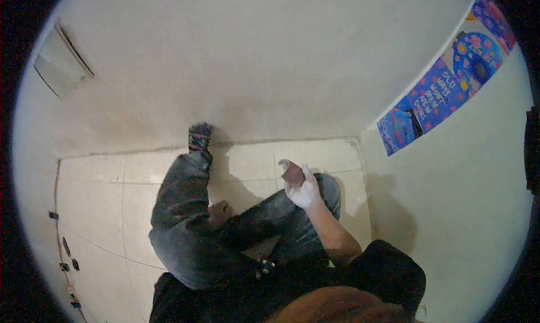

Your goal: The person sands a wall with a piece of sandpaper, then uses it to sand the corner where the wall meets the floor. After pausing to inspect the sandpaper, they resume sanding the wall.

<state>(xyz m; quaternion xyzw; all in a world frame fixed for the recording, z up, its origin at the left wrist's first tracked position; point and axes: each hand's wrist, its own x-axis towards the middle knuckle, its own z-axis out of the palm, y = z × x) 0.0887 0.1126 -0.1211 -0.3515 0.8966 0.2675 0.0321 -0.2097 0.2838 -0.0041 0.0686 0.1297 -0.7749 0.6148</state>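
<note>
A small reddish-brown piece (293,175), flat-looking and with uneven edges, rests in my right hand (304,192). The fingers curl round it, and pale dust seems to cover the hand. This hand is raised above my bent right knee (331,191), near the middle of the view. What the piece is made of cannot be made out. My left hand does not show.
My legs in grey trousers (183,210) are bent on the tiled floor (90,205), one patterned sock (200,137) against the pale wall (253,59). Colourful posters (441,92) hang at the right. A panel (63,61) is at upper left; small dark objects (66,245) lie along the left edge.
</note>
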